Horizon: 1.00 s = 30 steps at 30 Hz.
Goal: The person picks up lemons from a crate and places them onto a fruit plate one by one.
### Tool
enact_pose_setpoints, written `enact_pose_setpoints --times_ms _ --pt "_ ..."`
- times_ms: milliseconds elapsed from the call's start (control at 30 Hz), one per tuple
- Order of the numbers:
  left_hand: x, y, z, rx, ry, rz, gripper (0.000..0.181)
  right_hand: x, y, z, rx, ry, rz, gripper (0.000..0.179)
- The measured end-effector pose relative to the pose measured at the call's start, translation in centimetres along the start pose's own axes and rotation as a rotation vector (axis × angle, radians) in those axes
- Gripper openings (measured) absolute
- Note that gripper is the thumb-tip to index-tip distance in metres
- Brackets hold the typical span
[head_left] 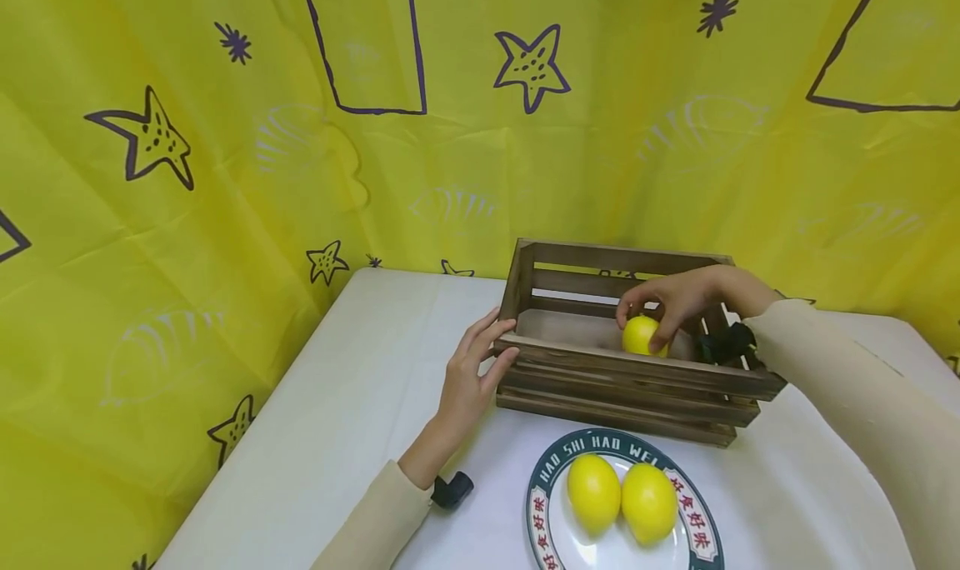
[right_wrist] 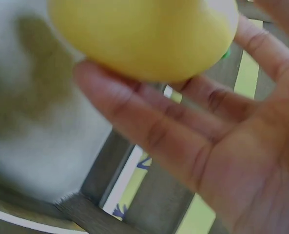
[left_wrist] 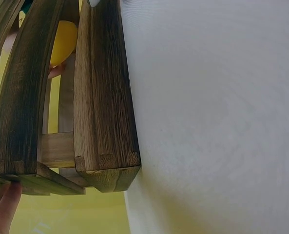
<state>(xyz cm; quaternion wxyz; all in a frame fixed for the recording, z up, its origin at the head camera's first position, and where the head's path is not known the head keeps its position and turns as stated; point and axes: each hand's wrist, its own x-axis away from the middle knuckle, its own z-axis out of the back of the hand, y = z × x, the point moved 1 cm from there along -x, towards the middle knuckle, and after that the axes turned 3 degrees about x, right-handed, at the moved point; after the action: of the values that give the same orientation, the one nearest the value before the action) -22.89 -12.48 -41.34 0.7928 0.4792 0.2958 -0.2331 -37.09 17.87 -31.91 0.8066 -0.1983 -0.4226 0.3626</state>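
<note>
My right hand [head_left: 678, 295] reaches into a brown slatted wooden crate [head_left: 622, 368] and holds a yellow lemon [head_left: 639, 335] between thumb and fingers. In the right wrist view the lemon [right_wrist: 144, 36] lies against the fingers, above the crate's pale floor. My left hand [head_left: 467, 378] touches the crate's left end, its fairly straight fingertips and thumb at the front corner. From the left wrist, two fingers [left_wrist: 5, 207] show against the end of a slat, and the lemon [left_wrist: 65, 43] appears through a gap.
In front of the crate stands a white plate with a green patterned rim [head_left: 542, 470]. Two more lemons [head_left: 648, 503] lie side by side on it. A white table [head_left: 330, 387] bears everything, with a yellow starfish-print curtain [head_left: 465, 162] behind and at the left.
</note>
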Motion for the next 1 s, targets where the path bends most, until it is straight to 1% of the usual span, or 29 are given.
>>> enact_pose_setpoints --times_ms 200,367,467,500,633,733,867,1000 --pt "-0.1 0.2 -0.1 0.002 0.003 -0.006 0.040 0.4 -0.5 0.1 -0.002 0.045 0.078 0.045" --pt "-0.1 0.2 -0.3 0.000 0.000 -0.005 0.039 0.7 -0.9 0.1 0.005 0.079 0.102 0.044" --pt "-0.1 0.3 -0.2 -0.004 -0.002 0.002 0.039 0.8 -1.3 0.1 0.018 0.100 0.131 0.043" --pt "-0.1 0.3 -0.2 -0.004 -0.003 0.004 0.039 0.9 -1.4 0.1 0.022 0.106 0.148 0.043" --pt "-0.1 0.4 -0.2 -0.002 -0.006 0.014 0.038 1.4 -2.1 0.2 0.010 0.131 0.255 0.044" --pt "-0.1 0.5 -0.2 -0.004 -0.004 0.018 0.038 1.9 -2.5 0.3 0.031 0.175 0.313 0.044" --pt "0.0 0.6 -0.1 -0.001 -0.005 0.028 0.038 2.6 -3.1 0.2 0.061 0.235 0.309 0.045" --pt "0.1 0.5 -0.1 0.007 -0.007 0.040 0.038 3.2 -3.7 0.2 0.052 0.254 0.300 0.046"
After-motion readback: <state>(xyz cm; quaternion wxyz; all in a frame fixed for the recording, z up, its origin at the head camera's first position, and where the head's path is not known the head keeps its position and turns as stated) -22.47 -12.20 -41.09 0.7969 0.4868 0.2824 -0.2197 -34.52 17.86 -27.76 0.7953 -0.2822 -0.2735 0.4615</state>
